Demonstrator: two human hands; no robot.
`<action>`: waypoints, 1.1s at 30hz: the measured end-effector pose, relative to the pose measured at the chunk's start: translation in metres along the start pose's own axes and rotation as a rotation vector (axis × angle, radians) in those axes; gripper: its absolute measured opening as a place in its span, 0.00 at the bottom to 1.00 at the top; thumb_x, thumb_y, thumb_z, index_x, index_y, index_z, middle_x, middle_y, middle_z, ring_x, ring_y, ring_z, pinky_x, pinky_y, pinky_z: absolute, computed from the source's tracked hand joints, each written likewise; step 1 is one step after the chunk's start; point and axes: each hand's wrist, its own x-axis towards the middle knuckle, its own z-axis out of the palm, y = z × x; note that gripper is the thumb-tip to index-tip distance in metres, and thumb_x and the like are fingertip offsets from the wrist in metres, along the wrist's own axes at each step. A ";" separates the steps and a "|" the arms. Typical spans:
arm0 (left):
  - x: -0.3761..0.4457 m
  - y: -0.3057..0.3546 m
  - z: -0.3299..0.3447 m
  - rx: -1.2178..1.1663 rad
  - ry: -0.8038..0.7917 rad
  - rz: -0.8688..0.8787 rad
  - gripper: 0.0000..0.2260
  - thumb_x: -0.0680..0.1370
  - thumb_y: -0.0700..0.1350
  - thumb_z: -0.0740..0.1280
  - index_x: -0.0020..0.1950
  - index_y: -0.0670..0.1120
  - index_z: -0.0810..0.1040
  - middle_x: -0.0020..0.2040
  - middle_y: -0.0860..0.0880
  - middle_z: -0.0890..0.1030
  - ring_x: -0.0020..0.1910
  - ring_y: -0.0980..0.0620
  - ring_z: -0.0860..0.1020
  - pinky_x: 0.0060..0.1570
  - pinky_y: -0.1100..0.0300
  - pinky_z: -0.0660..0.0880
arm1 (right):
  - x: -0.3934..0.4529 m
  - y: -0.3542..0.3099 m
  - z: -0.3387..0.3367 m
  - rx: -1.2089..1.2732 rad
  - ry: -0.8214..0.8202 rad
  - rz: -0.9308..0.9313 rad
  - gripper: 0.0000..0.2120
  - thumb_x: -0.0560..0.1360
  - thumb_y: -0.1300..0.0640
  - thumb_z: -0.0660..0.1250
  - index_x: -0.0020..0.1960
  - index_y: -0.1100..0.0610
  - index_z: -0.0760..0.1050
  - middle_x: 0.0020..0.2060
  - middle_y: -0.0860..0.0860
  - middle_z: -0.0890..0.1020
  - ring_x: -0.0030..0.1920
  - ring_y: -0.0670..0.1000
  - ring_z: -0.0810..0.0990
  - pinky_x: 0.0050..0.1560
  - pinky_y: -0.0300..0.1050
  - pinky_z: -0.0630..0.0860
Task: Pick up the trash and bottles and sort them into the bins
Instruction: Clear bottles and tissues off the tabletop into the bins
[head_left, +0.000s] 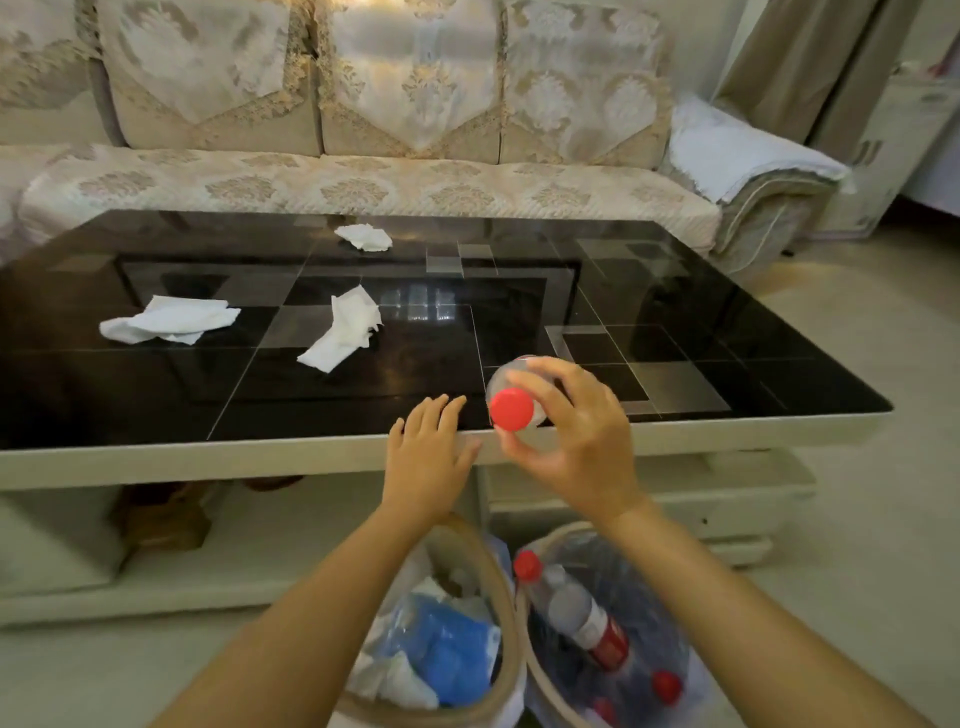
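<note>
Living-room scene from the head camera: a patterned sofa (363, 176) runs along the back and a glossy black coffee table (156, 395) fills the middle, with three crumpled white tissues on it, one at the far side (363, 237), one to the left (169, 319), one near the centre (340, 330). Up front, the right hand (576, 436) has its fingers curled round a clear bottle (506, 382) with a red cap (512, 409), cap pointing back at the camera, so the grip sits around the shoulder, held off the table just above its near edge. That looks like a carry pose, handy for tipping it down. The left hand (428, 452) is released, fingers straight and spread, holding nothing, hovering at the table edge, likely ready for a tissue. Below on the floor stand two lined bins side by side: the left bin (511, 613) holds paper and blue scraps, the right bin (540, 675) holds red-capped bottles, one (571, 605) lying slanted on top. By my reading the held bottle belongs in that right bin, directly beneath the hand, while the tissues are left to clear.
</note>
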 end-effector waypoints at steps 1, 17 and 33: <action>-0.005 0.005 -0.004 0.038 -0.009 0.030 0.26 0.80 0.56 0.58 0.76 0.52 0.57 0.76 0.50 0.60 0.76 0.50 0.54 0.72 0.48 0.53 | -0.003 -0.004 -0.013 0.025 0.006 0.022 0.23 0.72 0.46 0.70 0.63 0.51 0.68 0.58 0.55 0.77 0.57 0.53 0.76 0.55 0.46 0.75; -0.072 0.066 -0.007 0.192 -0.093 0.255 0.27 0.77 0.53 0.63 0.74 0.51 0.60 0.74 0.49 0.62 0.73 0.48 0.59 0.70 0.51 0.58 | -0.145 0.038 -0.060 -0.040 -0.522 0.774 0.23 0.71 0.44 0.70 0.64 0.47 0.70 0.55 0.47 0.76 0.52 0.49 0.76 0.47 0.45 0.73; -0.025 -0.110 -0.091 0.185 0.098 -0.196 0.23 0.80 0.54 0.57 0.75 0.52 0.59 0.74 0.51 0.63 0.74 0.50 0.59 0.70 0.49 0.59 | 0.017 -0.056 0.063 0.135 -0.379 0.132 0.13 0.76 0.54 0.66 0.59 0.52 0.73 0.55 0.47 0.75 0.56 0.48 0.73 0.53 0.45 0.74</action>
